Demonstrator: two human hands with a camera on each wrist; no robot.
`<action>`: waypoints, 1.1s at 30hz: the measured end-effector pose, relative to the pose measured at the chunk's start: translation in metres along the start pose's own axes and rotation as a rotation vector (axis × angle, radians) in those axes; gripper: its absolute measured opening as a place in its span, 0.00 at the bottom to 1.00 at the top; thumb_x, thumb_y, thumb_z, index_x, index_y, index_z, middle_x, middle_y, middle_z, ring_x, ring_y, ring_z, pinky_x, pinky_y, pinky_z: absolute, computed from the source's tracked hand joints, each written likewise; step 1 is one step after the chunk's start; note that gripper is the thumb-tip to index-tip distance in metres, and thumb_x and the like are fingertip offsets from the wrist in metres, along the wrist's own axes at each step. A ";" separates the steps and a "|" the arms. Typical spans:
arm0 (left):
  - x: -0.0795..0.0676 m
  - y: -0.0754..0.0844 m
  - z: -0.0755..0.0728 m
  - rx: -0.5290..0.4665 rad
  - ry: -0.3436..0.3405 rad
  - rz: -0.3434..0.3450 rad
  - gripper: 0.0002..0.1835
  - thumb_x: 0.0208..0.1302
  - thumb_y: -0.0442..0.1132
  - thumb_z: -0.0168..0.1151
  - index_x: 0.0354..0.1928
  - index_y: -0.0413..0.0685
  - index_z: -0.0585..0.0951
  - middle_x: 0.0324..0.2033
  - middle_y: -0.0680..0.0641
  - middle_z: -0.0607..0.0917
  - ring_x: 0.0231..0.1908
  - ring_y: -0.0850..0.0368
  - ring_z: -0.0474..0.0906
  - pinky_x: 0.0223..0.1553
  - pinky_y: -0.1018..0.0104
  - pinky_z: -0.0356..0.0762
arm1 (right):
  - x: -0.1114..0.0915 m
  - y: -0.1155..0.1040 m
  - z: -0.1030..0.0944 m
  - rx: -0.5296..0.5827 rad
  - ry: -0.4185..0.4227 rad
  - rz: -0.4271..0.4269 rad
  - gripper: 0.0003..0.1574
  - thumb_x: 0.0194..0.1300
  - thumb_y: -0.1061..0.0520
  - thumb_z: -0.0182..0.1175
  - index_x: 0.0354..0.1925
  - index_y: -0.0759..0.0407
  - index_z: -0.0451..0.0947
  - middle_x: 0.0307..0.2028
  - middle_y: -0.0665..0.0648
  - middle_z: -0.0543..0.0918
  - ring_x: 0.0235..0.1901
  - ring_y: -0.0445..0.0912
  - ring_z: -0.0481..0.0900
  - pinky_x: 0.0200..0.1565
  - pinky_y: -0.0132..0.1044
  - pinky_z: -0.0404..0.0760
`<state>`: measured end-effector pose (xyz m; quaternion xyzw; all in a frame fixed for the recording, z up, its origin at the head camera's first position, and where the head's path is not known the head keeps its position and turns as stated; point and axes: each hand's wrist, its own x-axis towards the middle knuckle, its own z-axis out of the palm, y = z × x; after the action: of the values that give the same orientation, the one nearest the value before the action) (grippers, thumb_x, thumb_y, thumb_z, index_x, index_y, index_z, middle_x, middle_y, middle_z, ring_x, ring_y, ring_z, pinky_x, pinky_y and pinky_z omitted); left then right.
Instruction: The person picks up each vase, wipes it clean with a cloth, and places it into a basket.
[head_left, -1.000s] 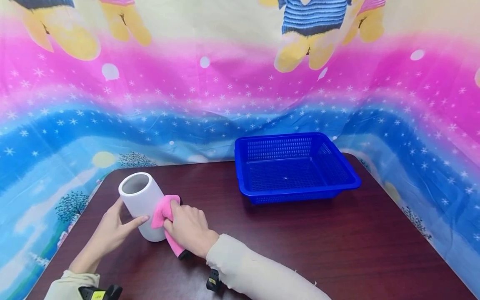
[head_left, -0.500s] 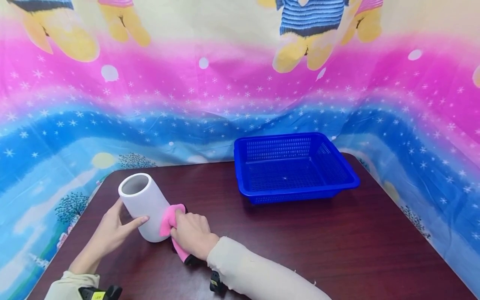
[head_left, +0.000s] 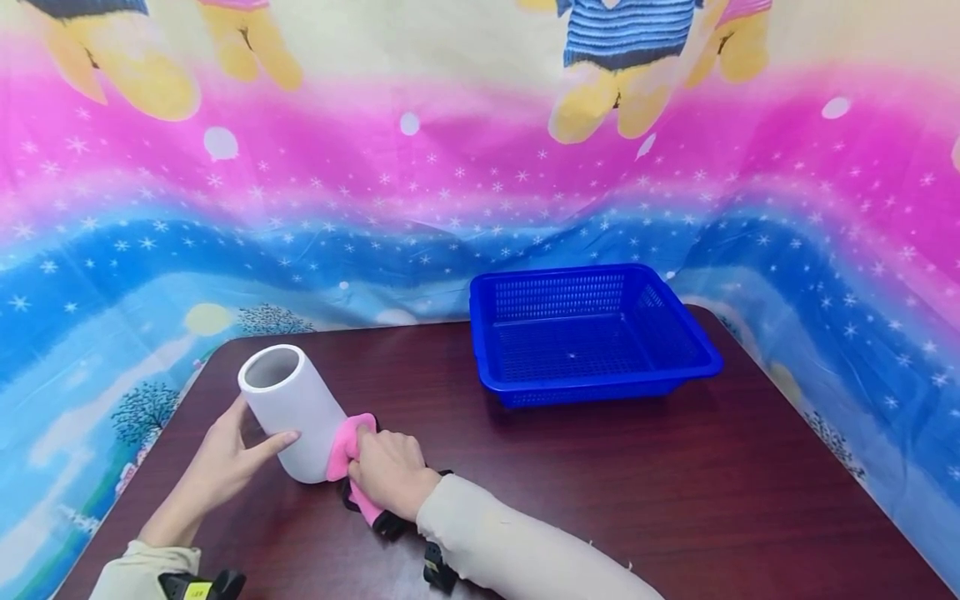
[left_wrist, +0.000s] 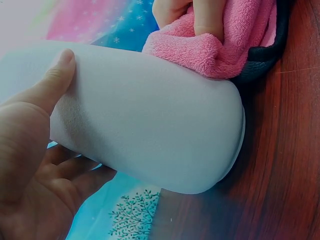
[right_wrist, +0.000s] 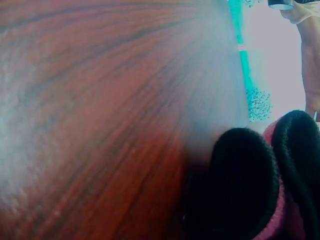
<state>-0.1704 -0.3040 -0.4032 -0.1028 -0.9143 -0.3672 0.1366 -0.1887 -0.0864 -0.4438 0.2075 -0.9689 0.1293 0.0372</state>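
Observation:
A plain white cylindrical vase (head_left: 294, 408) stands on the brown table with its hollow mouth facing up. My left hand (head_left: 219, 458) grips its left side, thumb across the front and fingers behind, as the left wrist view shows. A pink towel (left_wrist: 185, 50) with black edging is bunched in my right hand (head_left: 393, 471), which presses it against the vase's lower right side. In the right wrist view the towel's dark folds (right_wrist: 245, 185) fill the lower right corner and the right hand's fingers are hidden.
A blue plastic basket (head_left: 596, 385) with perforated walls stands at the back right of the table (head_left: 600, 475). Behind the table hangs a printed cloth (head_left: 405, 200). Dark wrist-worn devices sit near both sleeves.
My right hand and the pink towel have slid down and to the right along the vase toward its base. The left hand and the vase hold nearly the same place.

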 end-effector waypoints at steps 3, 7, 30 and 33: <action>0.000 0.000 0.000 0.003 0.002 0.001 0.42 0.61 0.42 0.73 0.73 0.41 0.63 0.58 0.34 0.80 0.49 0.91 0.62 0.44 0.89 0.68 | 0.001 0.000 0.000 0.000 -0.005 0.003 0.15 0.62 0.44 0.64 0.31 0.48 0.70 0.21 0.51 0.83 0.23 0.45 0.82 0.22 0.38 0.73; 0.000 0.000 0.000 0.005 0.006 0.008 0.42 0.61 0.42 0.73 0.73 0.41 0.63 0.58 0.34 0.80 0.49 0.91 0.63 0.44 0.88 0.68 | 0.000 0.001 0.000 -0.004 -0.019 0.009 0.15 0.62 0.43 0.64 0.31 0.48 0.71 0.21 0.51 0.83 0.23 0.45 0.82 0.22 0.38 0.73; 0.000 0.001 0.001 -0.028 -0.016 -0.018 0.43 0.63 0.42 0.72 0.74 0.41 0.61 0.60 0.34 0.79 0.49 0.92 0.63 0.45 0.88 0.70 | 0.002 0.005 0.000 0.052 -0.050 0.004 0.16 0.63 0.42 0.63 0.31 0.48 0.71 0.23 0.51 0.83 0.24 0.45 0.81 0.24 0.38 0.74; 0.000 0.001 0.000 -0.017 -0.018 -0.020 0.42 0.63 0.43 0.72 0.74 0.42 0.61 0.60 0.34 0.79 0.49 0.92 0.63 0.45 0.87 0.71 | 0.001 0.006 -0.001 0.082 -0.068 0.000 0.15 0.63 0.43 0.63 0.32 0.48 0.70 0.23 0.50 0.82 0.25 0.44 0.81 0.25 0.38 0.74</action>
<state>-0.1697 -0.3030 -0.4028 -0.0981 -0.9133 -0.3754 0.1241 -0.1923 -0.0816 -0.4441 0.2132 -0.9635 0.1617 -0.0044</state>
